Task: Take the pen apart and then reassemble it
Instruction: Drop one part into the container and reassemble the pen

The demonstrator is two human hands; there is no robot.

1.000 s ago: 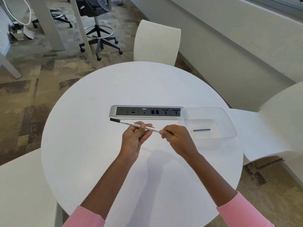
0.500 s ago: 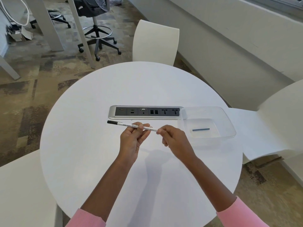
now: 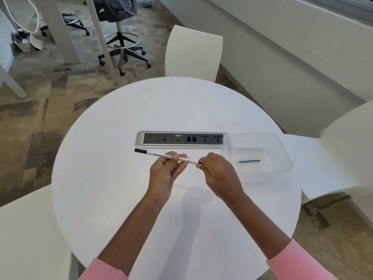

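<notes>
A thin white pen (image 3: 159, 154) with printed black text and a black left end lies almost level above the round white table (image 3: 113, 188). My left hand (image 3: 166, 172) pinches the barrel near its middle, palm up. My right hand (image 3: 218, 173) grips the pen's right end, where a small black part shows between the fingertips. A short dark blue pen piece (image 3: 249, 161) lies inside a clear plastic tray (image 3: 282, 156) to the right of my right hand.
A silver and black socket strip (image 3: 181, 140) is set into the table just beyond the pen. White chairs stand at the far side (image 3: 193, 53), the right (image 3: 343, 150) and the near left (image 3: 26, 235). A black office chair (image 3: 119, 25) stands on the carpet behind.
The pen has stayed held in both hands, shifting slightly left and leveling. My right fingertips have closed tighter on the pen's right end. The blue piece in the tray has not moved.
</notes>
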